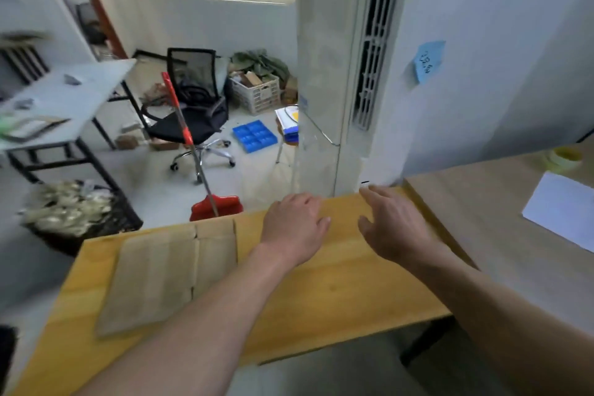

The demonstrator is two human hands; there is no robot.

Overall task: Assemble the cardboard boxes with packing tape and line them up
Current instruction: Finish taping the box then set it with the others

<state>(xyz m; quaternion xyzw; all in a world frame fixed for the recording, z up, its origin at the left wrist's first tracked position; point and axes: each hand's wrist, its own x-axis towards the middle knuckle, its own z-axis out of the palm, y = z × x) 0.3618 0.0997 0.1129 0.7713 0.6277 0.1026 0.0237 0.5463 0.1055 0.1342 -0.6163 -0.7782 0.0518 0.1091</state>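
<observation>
Cluttered office, yellow wooden table (321,292) in the foreground. Left hand (294,223) palm down near the far edge, fingers loosely extended, gripping nothing; cannot tell whether touching the wood or hovering just over it. Right hand (393,227) beside it, apart, fingers spread and relaxed, also empty. Probably between steps, both hands free to reach for stock. Flattened cardboard box (167,276) lying unfolded on the table's left part, just left of the left forearm, not yet erected or taped. Roll of packing tape (565,159) well apart on the adjoining light table (501,235) to the right, near its far corner, with a white sheet (562,210) in front of it. Reach to the tape crosses the table seam; sheet partly in the way. Beyond the table edge: red dustpan (217,207) with long handle, black office chair (193,106), blue tray (254,136) on the floor, white crate (257,92). Tall air conditioner (347,58) straight ahead, blue sticky note (429,62) on the wall.
</observation>
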